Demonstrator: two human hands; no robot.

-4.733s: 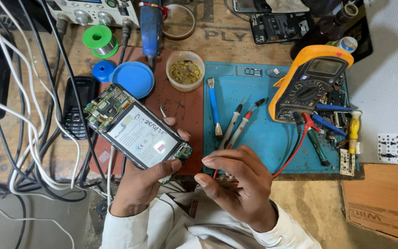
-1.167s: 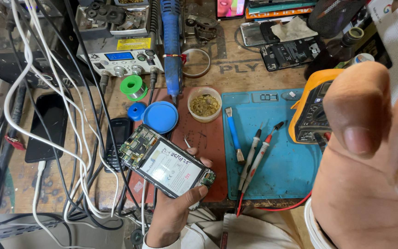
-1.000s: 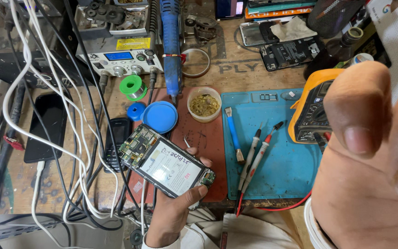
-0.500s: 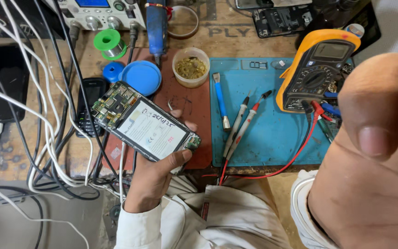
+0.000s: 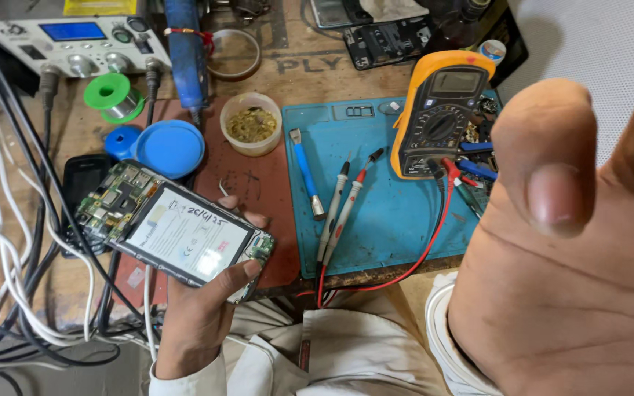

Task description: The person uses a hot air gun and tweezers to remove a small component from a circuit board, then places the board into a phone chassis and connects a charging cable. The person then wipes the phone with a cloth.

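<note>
Fingers (image 5: pixel 254 220) of the left hand (image 5: pixel 199 315) grasp the opened phone (image 5: pixel 177 231), circuit board and battery facing up, held low over the brown mat (image 5: pixel 258 183) at the bench's front edge. Right hand (image 5: pixel 574 249) looms close to the camera, thumb raised, holding nothing visible; whether its other fingers are curled cannot be told. Compared with half a second ago: phone grip unchanged, right hand fills more of the view. Multimeter (image 5: pixel 438 110) and probes (image 5: pixel 343 209) lie on the blue mat (image 5: pixel 376 213), unmoved.
</note>
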